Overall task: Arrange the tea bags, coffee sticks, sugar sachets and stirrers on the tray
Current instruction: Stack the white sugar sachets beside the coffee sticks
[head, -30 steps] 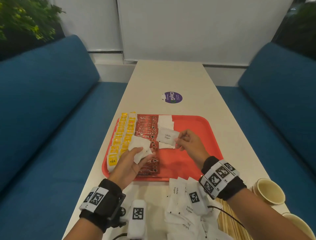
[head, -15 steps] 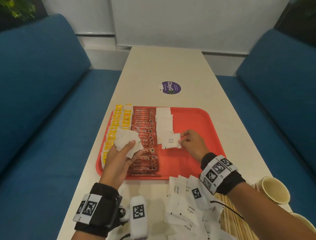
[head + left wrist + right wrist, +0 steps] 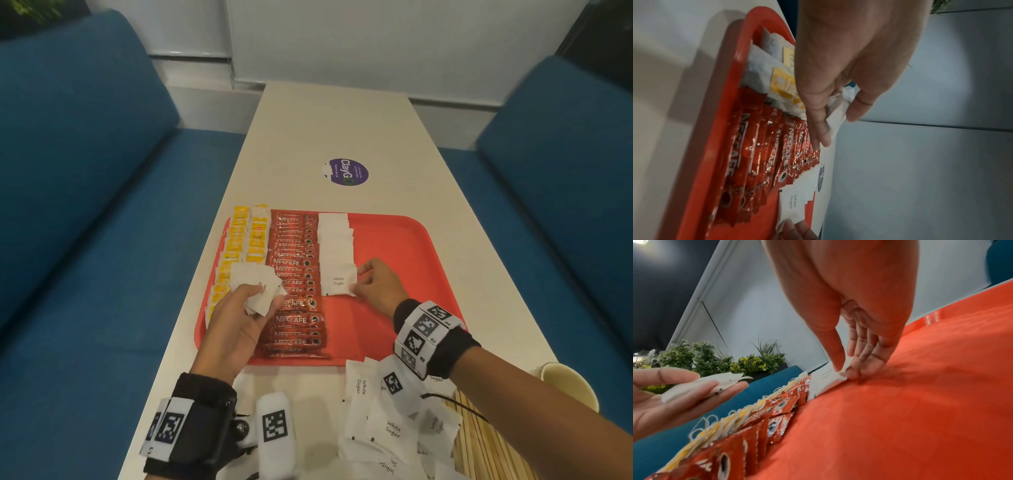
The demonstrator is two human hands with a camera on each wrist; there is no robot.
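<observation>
A red tray (image 3: 404, 240) holds yellow tea bags (image 3: 246, 240) in two columns at its left, a column of red coffee sticks (image 3: 296, 284), and a column of white sugar sachets (image 3: 334, 240). My right hand (image 3: 356, 287) pinches the right edge of the nearest sachet (image 3: 337, 282) in that column, which lies flat on the tray. My left hand (image 3: 253, 301) holds a small stack of sugar sachets (image 3: 255, 281) above the tea bags and coffee sticks. In the right wrist view my fingertips (image 3: 851, 374) press the sachet's (image 3: 826, 374) edge down.
Loose sugar sachets (image 3: 390, 425) lie heaped on the table near me, wooden stirrers (image 3: 479, 431) beside them at the right. Two paper cups (image 3: 568, 383) stand at the right edge. A purple sticker (image 3: 347, 171) lies beyond the tray. Blue sofas flank the table.
My right hand has lowered the sachet from the air onto the tray at the near end of the sugar column. The left hand stays over the tea bags with its stack.
</observation>
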